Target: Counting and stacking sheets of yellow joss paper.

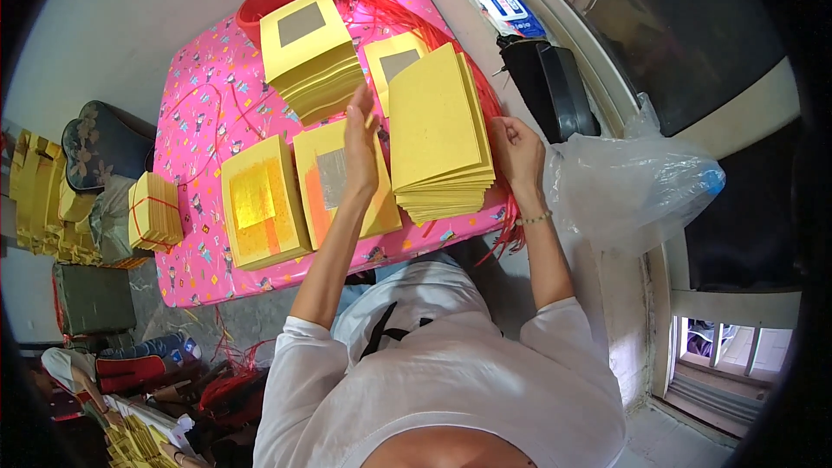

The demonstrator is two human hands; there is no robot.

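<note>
A tall stack of folded yellow paper stands in front of me on the table, its upper sheets slightly skewed. Beside its left side my left hand is held upright on edge, fingers straight and holding nothing. My right hand is at the stack's right edge with fingers curled in; what they hold, if anything, is hidden. Under my left forearm lies a yellow paper stack with a silver square and orange patch. Left of it is another with a gold square. Red plastic strands run behind the tall stack.
Farther back are a high yellow stack, a smaller one and a red basket on the pink patterned tablecloth. A tied yellow bundle sits left. Rightward are a clear plastic bag and black case. Another person's arm shows lower left.
</note>
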